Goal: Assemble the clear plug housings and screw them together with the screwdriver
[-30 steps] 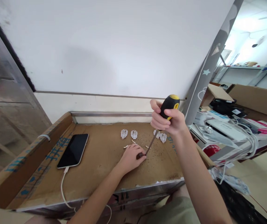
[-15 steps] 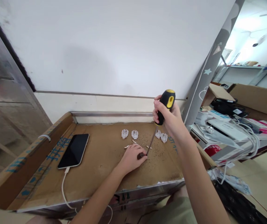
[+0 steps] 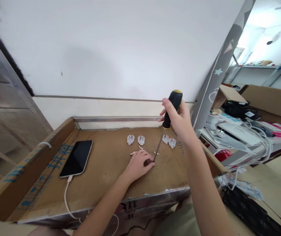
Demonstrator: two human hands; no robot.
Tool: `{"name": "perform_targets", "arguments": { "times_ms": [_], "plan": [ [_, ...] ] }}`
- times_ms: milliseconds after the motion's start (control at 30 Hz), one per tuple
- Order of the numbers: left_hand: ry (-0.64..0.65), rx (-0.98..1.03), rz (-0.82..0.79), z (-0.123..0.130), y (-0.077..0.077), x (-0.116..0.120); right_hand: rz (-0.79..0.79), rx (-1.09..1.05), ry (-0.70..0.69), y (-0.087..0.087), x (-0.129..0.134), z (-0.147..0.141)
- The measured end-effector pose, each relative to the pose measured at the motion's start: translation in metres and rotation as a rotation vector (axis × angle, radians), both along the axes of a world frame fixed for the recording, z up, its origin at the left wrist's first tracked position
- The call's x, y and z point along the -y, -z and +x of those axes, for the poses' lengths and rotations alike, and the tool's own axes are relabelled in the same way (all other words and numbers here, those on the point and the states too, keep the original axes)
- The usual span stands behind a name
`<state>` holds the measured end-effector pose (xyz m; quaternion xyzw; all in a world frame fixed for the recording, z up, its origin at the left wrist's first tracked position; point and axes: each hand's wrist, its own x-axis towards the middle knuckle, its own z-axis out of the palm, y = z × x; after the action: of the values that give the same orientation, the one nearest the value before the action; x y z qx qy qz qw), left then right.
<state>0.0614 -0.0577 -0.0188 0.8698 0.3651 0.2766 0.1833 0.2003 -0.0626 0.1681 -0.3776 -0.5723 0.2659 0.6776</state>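
Note:
My right hand (image 3: 181,121) grips the black and yellow handle of a screwdriver (image 3: 175,98), its thumb along the side and its other fingers partly loosened. The long metal shaft slants down to my left hand (image 3: 137,165), which rests on the cardboard. Between the left thumb and fingers is a small dark brown piece (image 3: 147,162), mostly hidden; the driver's tip meets it at the fingertips. Beyond the hands lie several clear plug pieces with metal pins, among them a left one (image 3: 130,140) and a right one (image 3: 172,143). Small white strips (image 3: 140,147) and scattered tiny screws (image 3: 165,159) surround the left hand.
A phone (image 3: 77,158) on a white charging cable (image 3: 66,196) lies at the left of the cardboard surface (image 3: 106,157). Raised cardboard sides flank it, and a white wall (image 3: 130,49) stands behind. Boxes and coiled cables (image 3: 265,144) are piled at the right.
The screwdriver handle has turned, its yellow side patch now out of sight. My right fingers have loosened and shifted on it. My left hand keeps its place, while the view moves slightly.

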Motion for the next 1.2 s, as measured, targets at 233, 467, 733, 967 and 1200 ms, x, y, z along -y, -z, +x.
{"name": "perform_targets", "arguments": {
  "times_ms": [233,467,733,967,1200],
  "plan": [
    [0.006,-0.006,-0.003,0.0,-0.002,0.0,-0.039,-0.164,-0.363,-0.004,0.01,-0.004],
    [-0.003,0.0,-0.022,0.0,-0.004,0.001,-0.092,-0.156,-0.398,-0.003,-0.002,-0.007],
    [0.007,-0.004,-0.011,0.001,-0.001,0.0,-0.079,-0.121,-0.417,0.002,0.006,-0.003],
    [-0.003,0.003,-0.011,0.0,0.002,-0.002,-0.055,-0.232,-0.443,0.0,0.005,-0.017],
    [-0.004,0.014,-0.029,0.001,0.001,-0.001,-0.089,-0.178,-0.354,0.002,0.005,-0.012]
  ]
}}
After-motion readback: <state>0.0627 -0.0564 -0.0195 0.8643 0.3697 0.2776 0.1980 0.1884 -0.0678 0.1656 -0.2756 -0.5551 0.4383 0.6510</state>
